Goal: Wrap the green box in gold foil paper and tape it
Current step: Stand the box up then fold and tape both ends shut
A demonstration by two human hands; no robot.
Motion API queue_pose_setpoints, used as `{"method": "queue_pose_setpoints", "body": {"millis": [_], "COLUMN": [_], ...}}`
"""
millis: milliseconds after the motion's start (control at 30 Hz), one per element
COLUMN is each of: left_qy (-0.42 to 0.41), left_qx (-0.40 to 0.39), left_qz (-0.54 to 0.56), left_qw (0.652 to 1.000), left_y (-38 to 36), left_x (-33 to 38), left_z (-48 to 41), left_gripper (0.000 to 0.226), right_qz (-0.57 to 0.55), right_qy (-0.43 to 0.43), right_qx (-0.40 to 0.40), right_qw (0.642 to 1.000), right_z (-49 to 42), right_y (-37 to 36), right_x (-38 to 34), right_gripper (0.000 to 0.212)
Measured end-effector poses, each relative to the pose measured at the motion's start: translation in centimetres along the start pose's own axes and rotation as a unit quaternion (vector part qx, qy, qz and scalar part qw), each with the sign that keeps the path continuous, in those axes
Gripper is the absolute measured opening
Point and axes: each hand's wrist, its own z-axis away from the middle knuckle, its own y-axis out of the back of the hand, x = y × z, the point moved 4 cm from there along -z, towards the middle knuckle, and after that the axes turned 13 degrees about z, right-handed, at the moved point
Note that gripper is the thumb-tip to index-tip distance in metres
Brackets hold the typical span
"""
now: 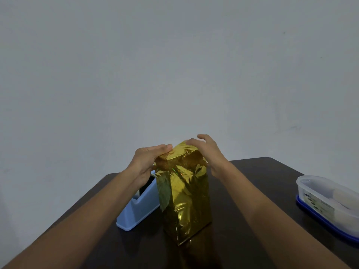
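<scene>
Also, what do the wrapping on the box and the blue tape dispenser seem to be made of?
Wrapping: likely metallic foil, glossy gold; it mirrors light and creases sharply. Tape dispenser: probably moulded plastic, matte light blue, with smooth rounded edges.

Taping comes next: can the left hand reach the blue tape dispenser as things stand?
Probably yes. The tape dispenser sits just below the left hand, left of the foil-wrapped box, nothing between them. The hand must leave the foil top first.
</scene>
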Motion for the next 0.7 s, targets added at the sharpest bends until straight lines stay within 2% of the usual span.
{"method": "queue_pose_setpoints", "body": {"millis": [133, 367, 567, 600, 700], "left_qy": [-0.005, -0.001, -0.054, -0.068, -0.170], "left_qx": [0.006, 0.058, 0.104, 0.115, 0.129], "left_qz": [0.002, 0.085, 0.122, 0.115, 0.037], "left_qw": [1.000, 0.995, 0.986, 0.984, 0.976], "left_y": [-0.1, -0.2, -0.4, -0.4, -0.7], "left_x": [0.0, 0.0, -0.4, -0.5, 0.0], "left_z": [0.1, 0.1, 0.2, 0.1, 0.6], "left_gripper": [0.034, 0.045, 0.052, 0.048, 0.014], "right_qz": [-0.043, -0.068, -0.054, -0.055, -0.054], "right_qy": [-0.045, -0.045, -0.047, -0.047, -0.050], "right_qx": [-0.006, 0.025, 0.017, 0.016, 0.011], "right_qw": [0.998, 0.996, 0.997, 0.997, 0.997], "right_z": [-0.5, -1.0, -1.4, -1.4, -1.4], "right_y": [-0.7, -1.6, -1.6, -1.6, -1.3], "right_x": [0.6, 0.6, 0.7, 0.7, 0.8], "right_gripper": [0.081, 0.101, 0.085, 0.083, 0.081]}}
